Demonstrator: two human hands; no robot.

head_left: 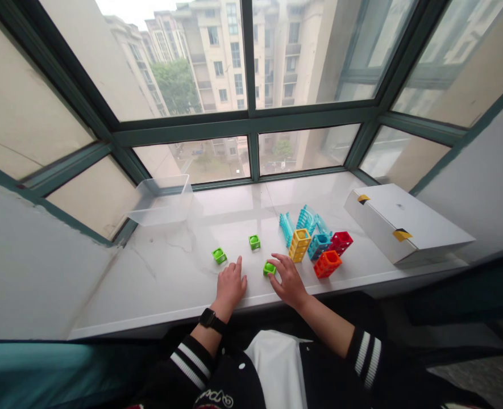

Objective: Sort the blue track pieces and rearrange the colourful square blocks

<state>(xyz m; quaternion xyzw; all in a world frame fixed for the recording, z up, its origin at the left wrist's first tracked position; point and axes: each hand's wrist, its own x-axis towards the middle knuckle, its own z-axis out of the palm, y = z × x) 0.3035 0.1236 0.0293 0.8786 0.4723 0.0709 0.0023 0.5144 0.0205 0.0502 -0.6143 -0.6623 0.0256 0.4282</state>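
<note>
My right hand (pixel 289 279) rests on the white sill with its fingertips closed around a small green cube (pixel 269 268). My left hand (pixel 231 284) lies just to its left, fingers curled and index finger pointing forward, holding nothing. Two more green cubes sit further out, one (pixel 219 255) at the left and one (pixel 254 242) in the middle. Right of my right hand stands a cluster of lattice blocks: a yellow tower (pixel 299 245), an orange block (pixel 327 263), a red block (pixel 341 242), a blue block (pixel 318 246) and turquoise curved pieces (pixel 304 220).
A clear plastic tub (pixel 162 200) stands at the back left of the sill (pixel 170 278). A flat white box (pixel 404 227) with yellow-black tape lies at the right. Window frames close off the back and sides.
</note>
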